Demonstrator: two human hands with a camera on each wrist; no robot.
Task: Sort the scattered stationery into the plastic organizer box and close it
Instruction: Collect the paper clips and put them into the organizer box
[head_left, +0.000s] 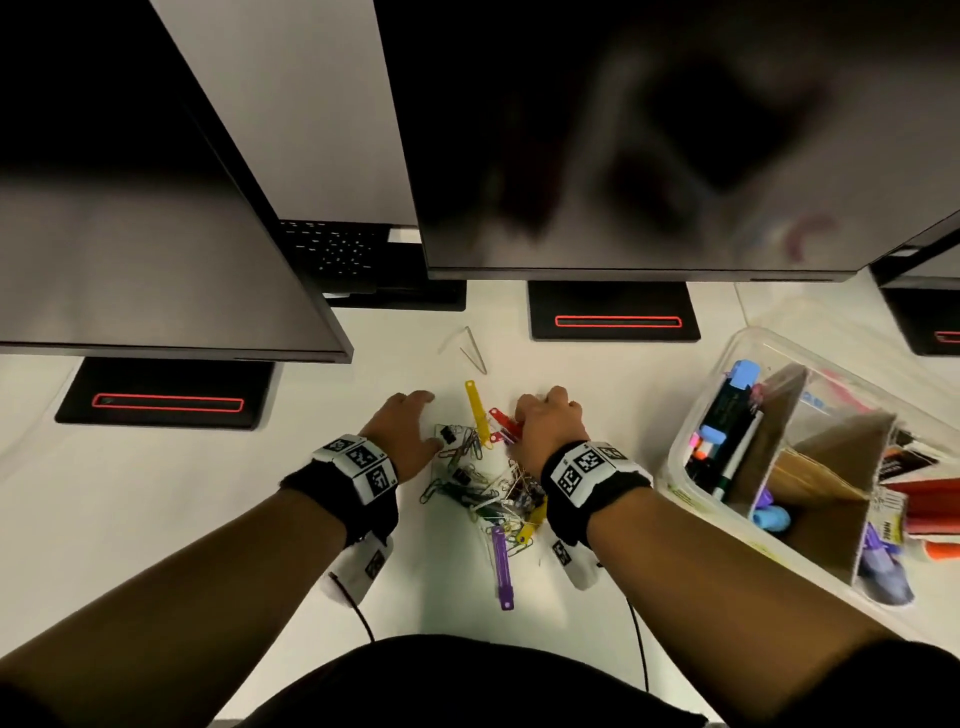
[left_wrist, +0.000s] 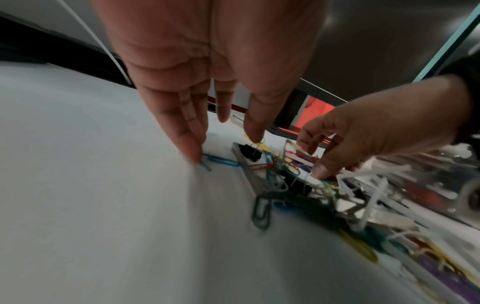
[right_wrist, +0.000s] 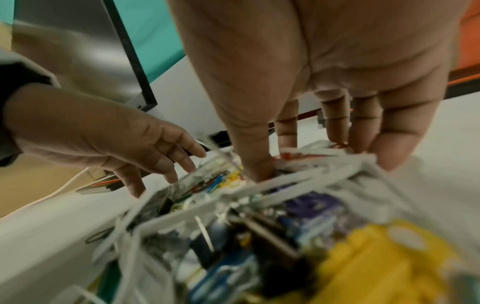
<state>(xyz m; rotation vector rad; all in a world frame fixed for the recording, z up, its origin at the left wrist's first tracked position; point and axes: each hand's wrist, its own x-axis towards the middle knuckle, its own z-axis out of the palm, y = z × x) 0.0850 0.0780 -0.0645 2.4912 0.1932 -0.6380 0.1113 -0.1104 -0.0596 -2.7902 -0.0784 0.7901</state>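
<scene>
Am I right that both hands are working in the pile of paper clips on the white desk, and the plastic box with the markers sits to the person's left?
Not quite: the plastic box with the markers sits to the person's right, as the head view shows. The rest holds: the left hand and the right hand are both at the pile of paper clips on the white desk.
</scene>
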